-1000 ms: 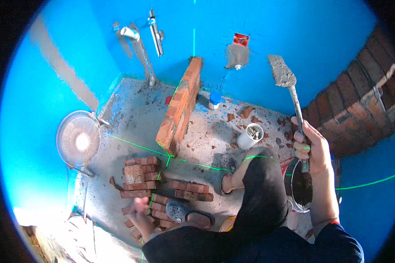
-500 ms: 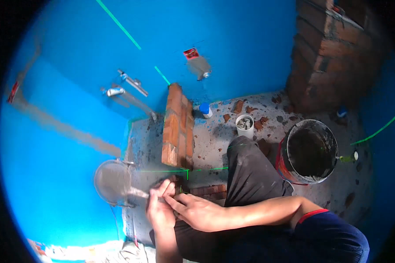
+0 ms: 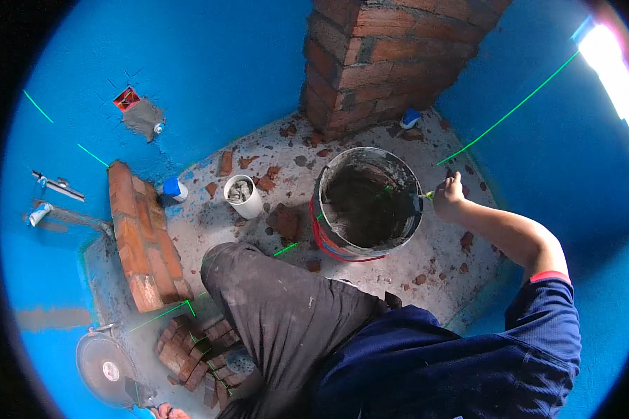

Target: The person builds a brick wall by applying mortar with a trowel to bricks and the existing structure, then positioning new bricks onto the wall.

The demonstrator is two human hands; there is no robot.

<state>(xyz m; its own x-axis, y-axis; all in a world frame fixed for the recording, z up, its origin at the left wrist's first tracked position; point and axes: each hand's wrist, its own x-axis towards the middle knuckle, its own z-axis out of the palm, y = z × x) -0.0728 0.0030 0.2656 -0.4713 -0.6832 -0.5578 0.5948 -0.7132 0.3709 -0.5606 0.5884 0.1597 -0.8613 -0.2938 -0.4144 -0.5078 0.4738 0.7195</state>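
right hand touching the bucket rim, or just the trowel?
Apart. Head view: the right hand sits outside the bucket rim, closed around the trowel handle; the blade reaches into the mortar.

The round metal bucket with a red band (image 3: 328, 241) stands upright on the speckled concrete floor (image 3: 440, 244), dark wet mortar inside. The trowel with dark blade (image 3: 407, 202) dips into it over the right rim, its handle in the right hand (image 3: 449, 192).
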